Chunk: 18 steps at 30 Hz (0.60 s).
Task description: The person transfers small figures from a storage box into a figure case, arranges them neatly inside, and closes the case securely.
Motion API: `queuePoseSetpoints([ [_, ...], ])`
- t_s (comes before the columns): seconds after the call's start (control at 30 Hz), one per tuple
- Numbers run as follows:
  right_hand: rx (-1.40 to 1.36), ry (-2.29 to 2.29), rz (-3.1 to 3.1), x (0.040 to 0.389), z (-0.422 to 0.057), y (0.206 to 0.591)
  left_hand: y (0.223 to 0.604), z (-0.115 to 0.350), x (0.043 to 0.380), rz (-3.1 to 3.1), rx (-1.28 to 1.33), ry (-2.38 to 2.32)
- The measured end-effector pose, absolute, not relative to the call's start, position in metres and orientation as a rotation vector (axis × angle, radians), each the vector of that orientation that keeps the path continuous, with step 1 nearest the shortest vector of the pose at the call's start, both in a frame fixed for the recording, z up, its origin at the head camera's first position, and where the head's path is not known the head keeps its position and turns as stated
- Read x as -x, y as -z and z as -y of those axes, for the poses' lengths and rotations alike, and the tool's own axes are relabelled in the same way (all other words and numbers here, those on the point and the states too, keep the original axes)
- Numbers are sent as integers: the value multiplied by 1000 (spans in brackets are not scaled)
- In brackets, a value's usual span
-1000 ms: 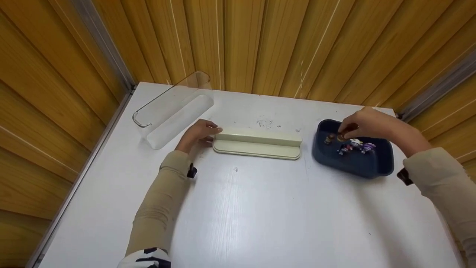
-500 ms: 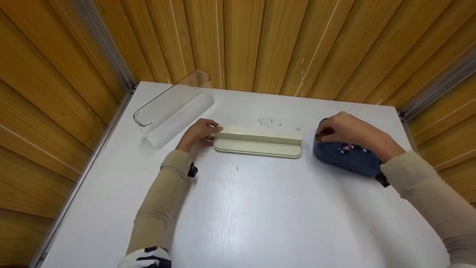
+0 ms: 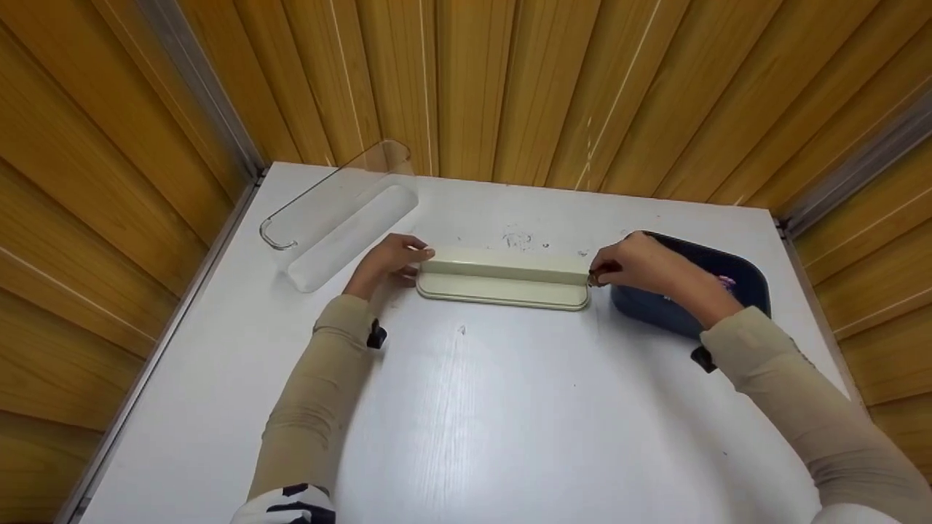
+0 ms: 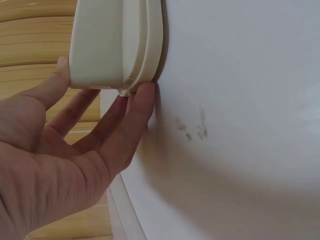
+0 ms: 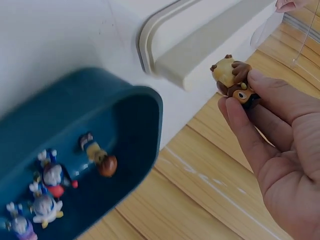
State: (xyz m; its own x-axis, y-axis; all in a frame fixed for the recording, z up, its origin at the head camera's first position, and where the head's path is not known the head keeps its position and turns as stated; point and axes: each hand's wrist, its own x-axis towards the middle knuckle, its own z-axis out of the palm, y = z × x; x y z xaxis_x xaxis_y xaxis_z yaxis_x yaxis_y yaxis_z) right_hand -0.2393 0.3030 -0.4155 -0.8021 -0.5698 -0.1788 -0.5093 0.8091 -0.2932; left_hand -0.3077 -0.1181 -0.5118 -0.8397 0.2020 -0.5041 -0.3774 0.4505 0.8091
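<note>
Transparent plastic makes up the long, round-ended cover (image 3: 338,216) at ten o'clock on the white table (image 3: 510,415). My left hand (image 3: 389,260) has thumb and fingertips around the nine-o'clock end of a long cream stand (image 3: 502,290) with a raised back step, lying near the centre. By its three-o'clock end, my right hand (image 3: 641,263) pinches a small brown-and-yellow toy figurine (image 5: 232,77); whether that touches the stand, I can't tell. Farther toward three o'clock sits a dark blue, round-cornered bin (image 5: 65,95) holding four colourful figurines (image 5: 53,177).
</note>
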Motion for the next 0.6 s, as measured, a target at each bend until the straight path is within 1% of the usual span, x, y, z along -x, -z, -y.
queuePoseSetpoints([
  [0.33, 868, 425, -2821, 243, -288, 456, 516, 119, 309, -2146, 114, -1441],
  [0.6, 829, 388, -2858, 243, -278, 472, 515, 118, 309, -2132, 148, -1444],
])
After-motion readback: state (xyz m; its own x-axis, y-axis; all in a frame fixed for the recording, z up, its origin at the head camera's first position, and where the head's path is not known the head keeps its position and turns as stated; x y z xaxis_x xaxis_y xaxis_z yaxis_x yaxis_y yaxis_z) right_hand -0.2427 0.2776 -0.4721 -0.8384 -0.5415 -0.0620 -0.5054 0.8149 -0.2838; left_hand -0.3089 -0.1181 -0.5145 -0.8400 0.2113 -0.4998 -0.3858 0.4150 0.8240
